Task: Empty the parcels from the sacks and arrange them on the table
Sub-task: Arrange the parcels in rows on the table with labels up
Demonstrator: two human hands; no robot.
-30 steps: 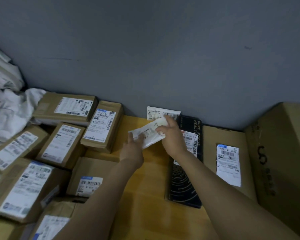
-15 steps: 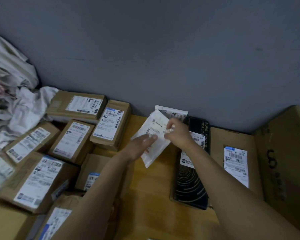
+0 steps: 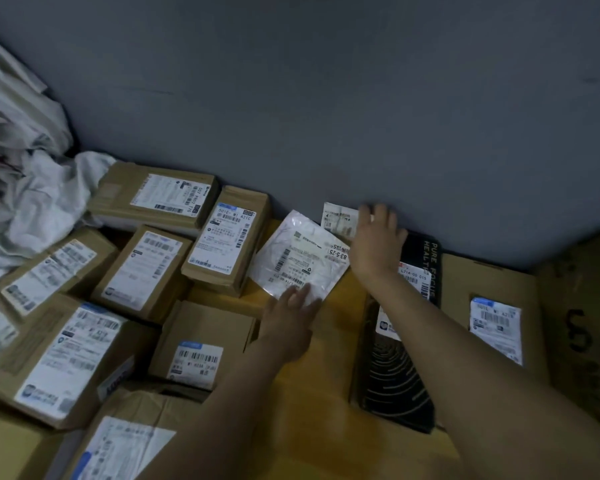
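**Fig.: White mailer at the left fingertips, parcels counted (head view)**

Nearest the camera, both bare forearms reach fwd over the yellow wood table (image 3: 326, 403).

Left hand (image 3: 286, 325): grip open, fingers straight, tips resting on the near edge of the white mailer (image 3: 300, 258); nothing is curled round it. The mailer lies label up on the table, turned cornerwise. It sits in the gap btw the brown boxes (image 3: 142, 268) on the left and the black box (image 3: 395, 382) on the right. Its left corner reaches the side of one brown box; touching or just beside cannot be told.

Right hand (image 3: 378, 245): grip open, fingers spread, holding nothing, just beyond the mailer's far-right corner. It is motion-blurred, so contact w/ what lies below cannot be told. Past its fingers a small white packet (image 3: 336, 218) stands against the grey wall (image 3: 326, 98).

Counts, near to far:
- Brown boxes w/ labels, left of the gap: 7 countable, packed close; one more label is cut by the left edge.
- Black box: 1, long, white label, running near-to-far.
- Right of it: 1 flat brown carton (image 3: 492, 289), label up, and 1 large carton (image 3: 586, 323) at the frame edge.
- White soft parcels: 2 (mailer, packet).
- Far left by the wall: a heap of pale sacks (image 3: 39, 202), no. not countable.
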